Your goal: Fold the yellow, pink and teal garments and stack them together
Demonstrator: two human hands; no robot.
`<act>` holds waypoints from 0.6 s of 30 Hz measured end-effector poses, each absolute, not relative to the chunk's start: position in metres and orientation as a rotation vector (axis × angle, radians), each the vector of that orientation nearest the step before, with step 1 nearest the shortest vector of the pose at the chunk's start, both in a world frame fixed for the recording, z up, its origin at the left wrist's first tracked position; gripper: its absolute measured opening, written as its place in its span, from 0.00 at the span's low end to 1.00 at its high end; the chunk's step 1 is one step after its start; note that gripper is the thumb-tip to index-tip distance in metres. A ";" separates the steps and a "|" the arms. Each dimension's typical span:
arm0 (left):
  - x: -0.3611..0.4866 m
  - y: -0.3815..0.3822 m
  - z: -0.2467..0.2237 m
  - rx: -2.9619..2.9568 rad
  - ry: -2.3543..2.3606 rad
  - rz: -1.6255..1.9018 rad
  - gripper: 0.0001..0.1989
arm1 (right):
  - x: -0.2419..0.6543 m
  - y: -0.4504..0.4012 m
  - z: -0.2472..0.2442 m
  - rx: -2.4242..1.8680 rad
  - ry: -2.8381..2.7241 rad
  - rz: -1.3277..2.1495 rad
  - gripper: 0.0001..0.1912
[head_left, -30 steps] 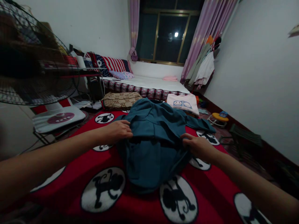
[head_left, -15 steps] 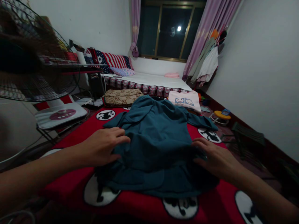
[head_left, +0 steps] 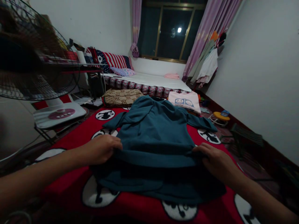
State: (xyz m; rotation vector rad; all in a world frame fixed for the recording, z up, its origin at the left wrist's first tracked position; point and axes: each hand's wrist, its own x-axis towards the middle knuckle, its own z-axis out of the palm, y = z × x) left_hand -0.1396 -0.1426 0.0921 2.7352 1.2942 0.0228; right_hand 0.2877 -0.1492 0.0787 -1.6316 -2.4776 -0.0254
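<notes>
My left hand (head_left: 102, 150) and right hand (head_left: 213, 160) make 2 — gripping 1 teal garment (head_left: 161, 124) over 1 red blanket (head_left: 79, 133). Near the blanket's far left corner I count 1 tan bundle (head_left: 122, 97); near its far right corner, 1 pink shirt (head_left: 183, 99). Off the left edge, 1 fan (head_left: 21, 59); off the right, 1 yellow stool (head_left: 221, 116) — past the far edge, 2 purple curtains (head_left: 211, 29).

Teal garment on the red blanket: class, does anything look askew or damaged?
No damage shows. The teal garment isn't flat near its hem: the left hand and right hand hold up a fold.
</notes>
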 end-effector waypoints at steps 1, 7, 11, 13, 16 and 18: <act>-0.144 -0.142 0.102 2.679 1.242 0.103 0.17 | 0.291 -0.151 0.088 -1.583 -2.432 0.043 0.25; -0.153 -0.153 0.110 2.402 1.104 -0.035 0.16 | 0.291 -0.166 0.094 -1.424 -2.572 0.573 0.24; -0.149 -0.159 0.091 2.197 1.110 -0.362 0.18 | 0.284 -0.171 0.087 -1.509 -2.772 0.619 0.29; -0.142 -0.154 0.097 2.160 1.076 -0.495 0.19 | 0.281 -0.166 0.100 -1.594 -2.845 0.637 0.27; -0.115 -0.129 0.119 2.380 1.051 -0.412 0.17 | 0.260 -0.138 0.128 -1.585 -2.811 0.665 0.20; -0.082 -0.100 0.127 2.517 1.069 -0.167 0.15 | 0.234 -0.104 0.135 -1.459 -2.669 0.603 0.17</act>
